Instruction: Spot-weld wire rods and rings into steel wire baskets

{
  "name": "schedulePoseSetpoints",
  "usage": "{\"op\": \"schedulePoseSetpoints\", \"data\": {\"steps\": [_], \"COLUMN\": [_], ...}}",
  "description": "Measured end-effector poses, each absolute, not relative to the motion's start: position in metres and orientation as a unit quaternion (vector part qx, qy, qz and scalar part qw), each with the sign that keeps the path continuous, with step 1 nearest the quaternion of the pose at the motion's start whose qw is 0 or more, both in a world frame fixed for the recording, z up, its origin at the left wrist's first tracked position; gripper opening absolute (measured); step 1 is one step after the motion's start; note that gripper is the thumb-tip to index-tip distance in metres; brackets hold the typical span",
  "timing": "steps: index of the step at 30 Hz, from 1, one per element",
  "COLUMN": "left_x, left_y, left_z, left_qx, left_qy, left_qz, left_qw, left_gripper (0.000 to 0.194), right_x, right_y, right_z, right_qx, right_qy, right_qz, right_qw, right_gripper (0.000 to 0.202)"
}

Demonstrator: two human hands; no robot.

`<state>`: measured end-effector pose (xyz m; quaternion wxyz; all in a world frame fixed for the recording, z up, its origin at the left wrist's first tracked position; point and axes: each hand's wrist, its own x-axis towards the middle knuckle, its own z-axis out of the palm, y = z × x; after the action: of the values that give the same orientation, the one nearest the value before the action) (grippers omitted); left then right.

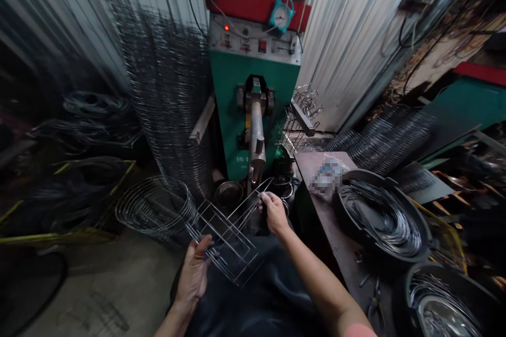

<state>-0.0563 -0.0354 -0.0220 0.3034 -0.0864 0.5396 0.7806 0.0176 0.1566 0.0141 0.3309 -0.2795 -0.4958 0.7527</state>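
My left hand (196,268) is closed on the near left edge of a wire frame (229,233), a flat grid of crossed metal rods lying over my lap. My right hand (273,210) pinches thin metal wires (253,201) beyond the frame's far right side, below the machine's electrode arm (256,134). The green machine (226,79) stands upright in front of me, with a lit red lamp. Left of the frame, and close to it, are round wire rings (152,208); whether they touch it I cannot tell.
A tall stack of wire grids (166,84) stands left of the machine. On the right, a bench (316,216) holds a black tray of wires (343,210), pliers (375,303) and a plastic bag. Another round tray (407,295) is at the lower right.
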Motion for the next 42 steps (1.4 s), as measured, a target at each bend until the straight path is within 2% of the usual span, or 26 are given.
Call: {"op": "schedulePoseSetpoints", "data": {"steps": [14, 20, 22, 26, 28, 36, 42], "left_x": [-0.068, -0.058, -0.054, -0.051, -0.050, -0.046, -0.055], "left_y": [-0.014, -0.011, -0.011, -0.010, -0.009, -0.009, -0.012], "left_z": [-0.013, -0.007, -0.010, -0.014, -0.014, -0.011, -0.009], "left_qx": [-0.107, -0.104, -0.103, -0.100, -0.097, -0.093, -0.094], "left_qy": [0.559, 0.567, 0.561, 0.550, 0.549, 0.557, 0.553], "left_qz": [0.750, 0.753, 0.763, 0.774, 0.775, 0.779, 0.776], "left_qw": [0.337, 0.319, 0.305, 0.295, 0.298, 0.273, 0.289], "left_gripper": [0.045, 0.040, 0.040, 0.039, 0.038, 0.036, 0.038], "right_x": [-0.005, 0.003, 0.020, 0.064, 0.078, 0.071, 0.062], "right_y": [0.185, 0.192, 0.187, 0.162, 0.148, 0.130, 0.129], "right_z": [0.012, 0.015, 0.017, 0.012, 0.007, -0.002, -0.003], "right_qx": [-0.304, -0.309, -0.297, -0.251, -0.233, -0.224, -0.213], "right_qy": [-0.512, -0.530, -0.562, -0.650, -0.698, -0.792, -0.797], "right_qz": [0.739, 0.737, 0.728, 0.706, 0.671, 0.529, 0.515], "right_qw": [0.315, 0.285, 0.258, 0.126, 0.095, 0.206, 0.233], "right_gripper": [0.026, 0.028, 0.029, 0.034, 0.031, 0.032, 0.025]}}
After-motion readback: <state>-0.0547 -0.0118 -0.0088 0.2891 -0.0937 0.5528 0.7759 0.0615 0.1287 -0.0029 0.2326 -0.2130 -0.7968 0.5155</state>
